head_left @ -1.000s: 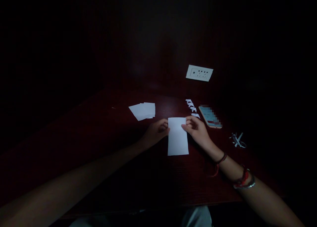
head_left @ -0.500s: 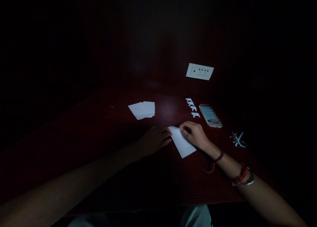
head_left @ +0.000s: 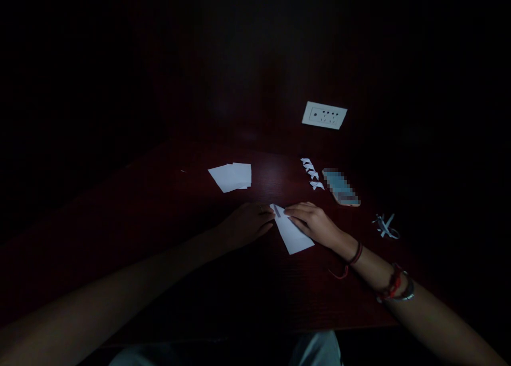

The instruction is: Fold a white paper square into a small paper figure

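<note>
A white sheet of paper (head_left: 296,239) lies on the dark red table between my hands, its far end narrow and partly folded over. My left hand (head_left: 251,223) holds the paper's upper left edge with its fingertips; the thumb rests lower, beside the edge. Over the right side of the sheet, my right hand (head_left: 313,221) has its fingertips and thumb brought together on the far end, near a small grey strip that looks like shadow. Low light hides the undersides of both hands.
A few overlapping white paper sheets (head_left: 229,177) lie farther off, left of centre. Several small folded paper pieces (head_left: 311,173) form a row beside a phone (head_left: 342,187). Thin scraps (head_left: 386,226) lie at the right. A socket plate (head_left: 324,115) is on the wall behind.
My right hand has gone from a curled grip at the paper's far corner to straighter fingers laid over its upper part. The far end now looks folded. My left hand has barely moved.
</note>
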Motion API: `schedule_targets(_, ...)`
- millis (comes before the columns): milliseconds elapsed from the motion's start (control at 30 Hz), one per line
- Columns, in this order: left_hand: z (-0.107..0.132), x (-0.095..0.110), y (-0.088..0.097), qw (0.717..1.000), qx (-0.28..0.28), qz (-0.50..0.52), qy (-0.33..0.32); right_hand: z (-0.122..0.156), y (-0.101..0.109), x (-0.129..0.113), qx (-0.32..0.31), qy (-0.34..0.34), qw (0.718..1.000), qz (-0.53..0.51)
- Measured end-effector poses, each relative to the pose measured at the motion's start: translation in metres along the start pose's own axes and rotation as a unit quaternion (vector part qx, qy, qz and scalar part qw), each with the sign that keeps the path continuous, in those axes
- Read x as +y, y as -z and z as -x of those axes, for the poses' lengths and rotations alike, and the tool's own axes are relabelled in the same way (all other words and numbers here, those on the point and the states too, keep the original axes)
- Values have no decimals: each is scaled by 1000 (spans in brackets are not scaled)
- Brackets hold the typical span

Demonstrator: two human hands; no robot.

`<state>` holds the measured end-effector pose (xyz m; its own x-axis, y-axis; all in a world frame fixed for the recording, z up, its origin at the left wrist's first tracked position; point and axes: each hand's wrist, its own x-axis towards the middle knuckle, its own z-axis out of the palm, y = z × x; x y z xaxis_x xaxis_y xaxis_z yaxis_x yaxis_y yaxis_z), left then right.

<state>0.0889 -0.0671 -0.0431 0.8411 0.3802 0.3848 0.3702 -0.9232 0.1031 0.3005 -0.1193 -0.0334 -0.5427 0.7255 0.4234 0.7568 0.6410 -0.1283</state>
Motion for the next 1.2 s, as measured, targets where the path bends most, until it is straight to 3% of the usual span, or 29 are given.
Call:
schedule_targets(433, 2, -8, 5, 1000, -13, 22, -6, 7, -10, -3, 1, 65, 996, 53)
schedule_targets(667, 1, -6, 4, 1000, 16, 12, 14, 4, -4, -8, -10, 103, 988, 116)
schedule_targets(1200, 5, -7, -3, 999, -7, -27, 17, 5, -6, -4, -23, 105, 985, 134)
